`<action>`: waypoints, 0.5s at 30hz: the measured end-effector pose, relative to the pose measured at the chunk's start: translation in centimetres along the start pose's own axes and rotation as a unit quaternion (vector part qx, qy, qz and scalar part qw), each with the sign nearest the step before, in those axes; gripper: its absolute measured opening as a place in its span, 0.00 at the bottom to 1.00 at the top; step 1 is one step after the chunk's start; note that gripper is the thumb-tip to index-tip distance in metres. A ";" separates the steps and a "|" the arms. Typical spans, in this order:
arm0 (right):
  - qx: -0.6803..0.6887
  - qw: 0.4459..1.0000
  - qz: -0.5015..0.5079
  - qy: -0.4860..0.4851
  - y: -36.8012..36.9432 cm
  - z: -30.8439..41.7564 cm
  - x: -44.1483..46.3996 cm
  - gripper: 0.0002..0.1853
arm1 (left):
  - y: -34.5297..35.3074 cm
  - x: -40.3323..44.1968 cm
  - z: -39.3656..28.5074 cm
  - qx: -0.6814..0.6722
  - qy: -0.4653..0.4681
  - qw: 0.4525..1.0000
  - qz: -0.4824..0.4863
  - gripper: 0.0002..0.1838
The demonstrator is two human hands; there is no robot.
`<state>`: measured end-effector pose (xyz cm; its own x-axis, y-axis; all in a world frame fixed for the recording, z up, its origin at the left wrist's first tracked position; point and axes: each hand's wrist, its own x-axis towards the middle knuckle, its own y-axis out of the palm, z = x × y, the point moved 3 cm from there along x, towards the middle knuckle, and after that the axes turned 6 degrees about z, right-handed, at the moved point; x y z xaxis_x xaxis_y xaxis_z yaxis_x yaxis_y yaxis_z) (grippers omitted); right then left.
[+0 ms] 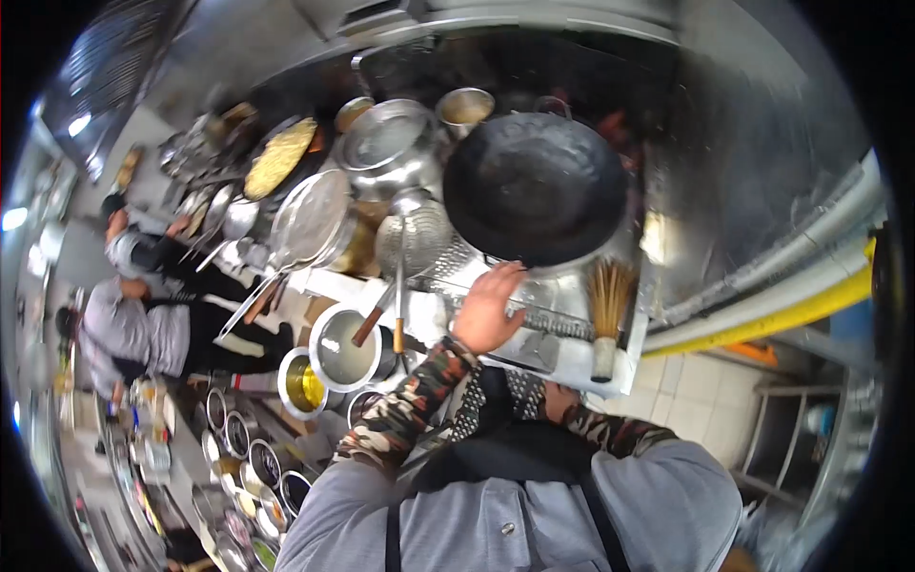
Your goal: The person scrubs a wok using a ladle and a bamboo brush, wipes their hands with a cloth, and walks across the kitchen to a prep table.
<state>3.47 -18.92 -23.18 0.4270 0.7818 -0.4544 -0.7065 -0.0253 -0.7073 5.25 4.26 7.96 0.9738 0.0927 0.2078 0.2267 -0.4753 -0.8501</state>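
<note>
A large, round, black metal wok (536, 195), its inner face dark and glossy, is set on a silver metal cooking surface (570, 360), directly ahead of the wearer. By the wok's near rim, the left hand (489, 310) is held out palm down, unclenched, with the fingers extended and the thumb spread; whether the metal is touched cannot be told. The right hand (560, 400) is lowered close to the body, just past the surface's near edge, and partly hidden, so its grip cannot be told. The step in hand is judged to be steadying or handling the wok at its near side; for any shift or tilt, a firm closing of the left fingers on the rim would be called for, with care for heat. To the right of the left hand, a tan bundled-bristle brush (608, 310) is laid near the surface's edge. To the left, a round perforated metal strainer (431, 240) is placed near the wok, and a round pale-rimmed pot of cloudy liquid (315, 349) is seen nearer the body.
</note>
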 end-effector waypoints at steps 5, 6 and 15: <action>-0.261 0.945 0.189 0.055 1.6 -1.8 -0.2 0.34 | 2.0 0.4 0.3 0.111 -0.085 0.990 -0.005 0.34; -0.337 0.914 0.219 0.054 5.4 -4.0 1.8 0.40 | 2.0 -0.3 -0.2 0.085 -0.094 0.992 -0.017 0.34; -0.097 0.905 0.335 -0.244 -9.0 9.9 -3.3 0.20 | 3.3 -21.1 -6.8 -0.203 -0.327 0.922 -0.052 0.25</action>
<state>2.86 -15.09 -9.94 -0.3948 0.7310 -0.5566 -0.5819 -0.6678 -0.4642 -14.71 -5.16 4.08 0.7811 0.6004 -0.1713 0.4220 -0.7099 -0.5639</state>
